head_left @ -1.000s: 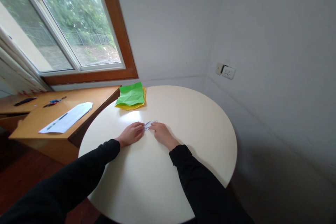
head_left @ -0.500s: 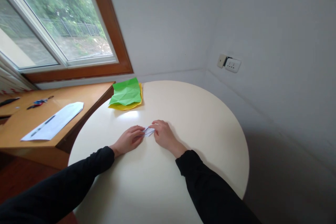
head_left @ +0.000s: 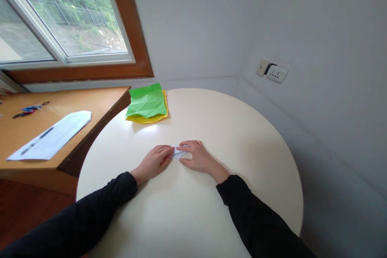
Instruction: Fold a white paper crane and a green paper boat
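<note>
A small folded piece of white paper [head_left: 178,153] lies flat on the round cream table [head_left: 242,137]. My left hand [head_left: 154,162] rests on its left end with the fingertips pressing down. My right hand [head_left: 198,156] covers its right end, fingers laid flat over the paper. Most of the paper is hidden under the two hands. Both arms wear black sleeves.
A creased green sheet [head_left: 146,100] lies on a yellow sheet [head_left: 148,119] at the table's far left edge. To the left stands a wooden desk [head_left: 18,129] with a white envelope [head_left: 50,136] and small items [head_left: 26,110]. A wall socket [head_left: 273,73] is at the right.
The paper's raised tip seen a second ago is now pressed flat under my fingers. Both hands have closed in over it, and the view has shifted.
</note>
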Tool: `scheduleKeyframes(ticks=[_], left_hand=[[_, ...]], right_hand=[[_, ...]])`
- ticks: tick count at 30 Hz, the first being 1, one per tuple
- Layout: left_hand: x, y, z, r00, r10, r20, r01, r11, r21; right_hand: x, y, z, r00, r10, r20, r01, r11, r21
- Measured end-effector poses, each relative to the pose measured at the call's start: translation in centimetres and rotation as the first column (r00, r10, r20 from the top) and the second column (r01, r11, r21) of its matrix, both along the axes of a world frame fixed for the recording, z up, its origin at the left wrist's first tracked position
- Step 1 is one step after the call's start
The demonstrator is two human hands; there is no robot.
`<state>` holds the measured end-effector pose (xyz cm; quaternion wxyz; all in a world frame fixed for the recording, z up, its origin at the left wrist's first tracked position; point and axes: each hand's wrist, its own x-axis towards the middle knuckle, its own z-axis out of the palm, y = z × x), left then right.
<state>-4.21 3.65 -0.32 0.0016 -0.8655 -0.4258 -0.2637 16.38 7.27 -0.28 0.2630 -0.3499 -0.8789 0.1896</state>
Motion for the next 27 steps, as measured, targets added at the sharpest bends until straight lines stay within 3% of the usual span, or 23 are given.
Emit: scheduleKeyframes(ticks=[14, 22, 27], left_hand=[[0.38, 0.21, -0.12, 0.999, -0.014, 0.031, 0.013, 0.999, 0.044], [0.59, 0.39, -0.40, 0.993, 0.023, 0.115, -0.021, 1.000, -0.022], [0.55, 0.36, 0.25, 0.987, 0.023, 0.156, -0.011, 0.997, -0.074]], right_hand=[[-0.03, -0.62, 0.35, 0.998, 0.016, 0.053, -0.021, 0.996, 0.091], [-0.01, -0.51, -0.06, 1.000, 0.027, -0.006, -0.026, 0.990, 0.142], [-0.03, -0.14, -0.40, 0.997, 0.061, -0.037, -0.052, 0.976, 0.209]])
